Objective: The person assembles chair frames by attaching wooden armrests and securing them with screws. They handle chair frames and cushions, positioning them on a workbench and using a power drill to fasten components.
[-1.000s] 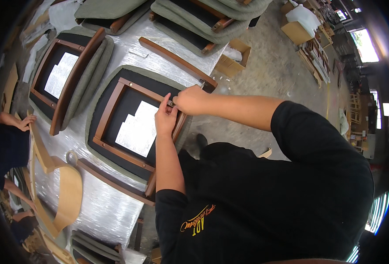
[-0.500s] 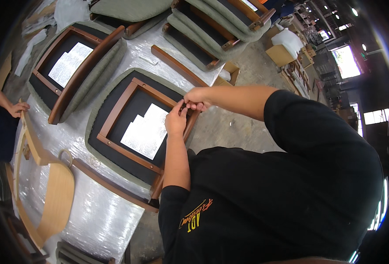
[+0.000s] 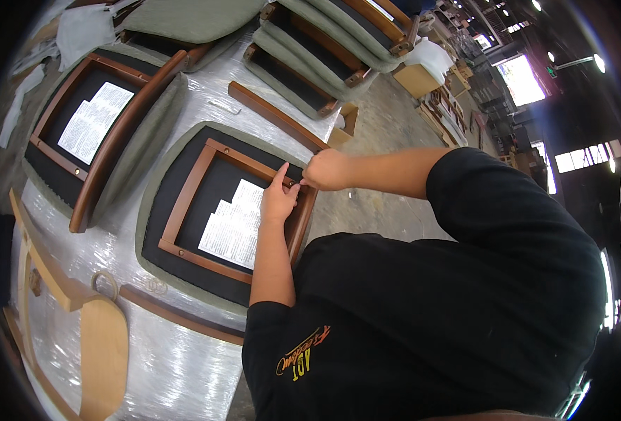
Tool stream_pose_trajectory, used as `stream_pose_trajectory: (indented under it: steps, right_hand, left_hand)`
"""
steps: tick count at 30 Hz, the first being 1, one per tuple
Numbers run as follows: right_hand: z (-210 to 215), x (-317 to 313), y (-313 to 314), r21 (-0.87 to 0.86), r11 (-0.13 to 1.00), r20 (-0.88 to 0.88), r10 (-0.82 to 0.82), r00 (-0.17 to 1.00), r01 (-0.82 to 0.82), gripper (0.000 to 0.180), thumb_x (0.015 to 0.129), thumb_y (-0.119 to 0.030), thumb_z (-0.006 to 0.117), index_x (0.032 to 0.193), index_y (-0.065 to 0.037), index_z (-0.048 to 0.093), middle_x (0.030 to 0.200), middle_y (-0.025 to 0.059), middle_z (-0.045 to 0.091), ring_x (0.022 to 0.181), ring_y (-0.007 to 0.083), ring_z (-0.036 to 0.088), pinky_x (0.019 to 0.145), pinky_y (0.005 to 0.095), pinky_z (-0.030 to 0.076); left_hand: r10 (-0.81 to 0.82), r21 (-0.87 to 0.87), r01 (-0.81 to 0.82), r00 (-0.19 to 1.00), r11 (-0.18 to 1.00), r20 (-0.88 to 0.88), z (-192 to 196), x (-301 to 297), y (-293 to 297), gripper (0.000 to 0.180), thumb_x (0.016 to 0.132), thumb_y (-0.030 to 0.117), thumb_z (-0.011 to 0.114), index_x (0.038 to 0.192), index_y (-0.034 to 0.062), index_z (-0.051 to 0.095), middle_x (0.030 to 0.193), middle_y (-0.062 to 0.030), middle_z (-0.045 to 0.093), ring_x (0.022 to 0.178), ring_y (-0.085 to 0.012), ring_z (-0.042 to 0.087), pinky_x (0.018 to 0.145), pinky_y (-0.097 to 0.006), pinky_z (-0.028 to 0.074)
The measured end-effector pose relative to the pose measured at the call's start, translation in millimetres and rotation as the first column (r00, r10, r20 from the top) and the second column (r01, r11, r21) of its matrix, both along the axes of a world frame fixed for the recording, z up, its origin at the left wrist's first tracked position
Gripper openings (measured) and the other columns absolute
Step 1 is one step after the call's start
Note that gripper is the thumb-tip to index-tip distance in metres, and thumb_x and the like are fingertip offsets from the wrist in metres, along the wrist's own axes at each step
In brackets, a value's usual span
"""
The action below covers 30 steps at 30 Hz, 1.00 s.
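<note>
The person here wears a plain black T-shirt (image 3: 423, 316), its dark cloth loose and lightly creased across the body. The left sleeve (image 3: 272, 326) and right sleeve (image 3: 479, 186) are the same black, both short and wide, ending above the elbow. On the left chest sits a small print (image 3: 303, 354): slanted orange script beside yellow block letters. The left hand (image 3: 279, 201) and right hand (image 3: 329, 170) are bare, as are both forearms (image 3: 274, 263).

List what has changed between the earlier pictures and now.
The left hand now has thumb and index finger wider apart, near the corner of the brown frame. The co-worker's hand is gone from the end of the pale wooden piece. The camera's view has shifted. The right hand stays near that corner; the upturned seat and loose brown rail lie as before.
</note>
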State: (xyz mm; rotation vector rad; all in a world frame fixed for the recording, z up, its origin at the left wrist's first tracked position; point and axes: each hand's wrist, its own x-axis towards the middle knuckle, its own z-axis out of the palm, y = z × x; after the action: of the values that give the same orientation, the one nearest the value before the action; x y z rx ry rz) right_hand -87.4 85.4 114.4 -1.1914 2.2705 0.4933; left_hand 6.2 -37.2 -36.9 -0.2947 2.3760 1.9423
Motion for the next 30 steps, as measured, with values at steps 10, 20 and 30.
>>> stream_pose_trajectory:
  steps: [10, 20, 30]
  right_hand:
    - [-15.8, 36.7, -25.1, -0.092, 0.490, 0.253, -0.830, 0.496, 0.867, 0.046, 0.104, -0.034, 0.053, 0.078, 0.000, 0.073, 0.069, 0.0143, 0.071, 0.060, 0.0279, 0.071, 0.065, 0.0435, 0.059]
    - [-16.0, 15.0, 1.5, -0.368, 0.881, 0.150, -0.260, 0.954, 0.298, 0.033, 0.098, -0.031, 0.064, 0.083, -0.003, 0.074, 0.071, 0.0167, 0.070, 0.063, 0.0330, 0.068, 0.066, 0.0444, 0.056]
    - [-1.3, -2.1, 20.4, -0.455, 0.716, 0.526, -0.263, 0.809, 0.529, 0.024, 0.097, -0.027, 0.071, 0.104, -0.005, 0.078, 0.098, 0.0147, 0.076, 0.095, 0.0298, 0.071, 0.082, 0.0398, 0.055]
  left_hand:
    - [-0.078, 0.098, 0.075, 0.996, 0.992, 0.036, 6.6, -3.7, -12.3, 0.054, 0.097, 0.007, 0.061, 0.148, 0.0238, 0.060, 0.075, -0.0077, 0.070, 0.065, -0.0168, 0.071, 0.070, -0.035, 0.057]
    - [-0.110, 0.263, 0.083, 0.990, 0.961, 0.091, 16.5, 0.5, -21.9, 0.054, 0.100, 0.002, 0.061, 0.149, 0.0235, 0.060, 0.077, -0.0065, 0.068, 0.070, -0.0139, 0.069, 0.070, -0.033, 0.057]
    - [0.155, 0.566, -0.257, 0.962, 0.783, 0.223, 36.6, 22.4, -36.3, 0.033, 0.104, 0.012, 0.064, 0.136, 0.0057, 0.067, 0.086, -0.0034, 0.069, 0.063, -0.0072, 0.058, 0.057, -0.023, 0.048]
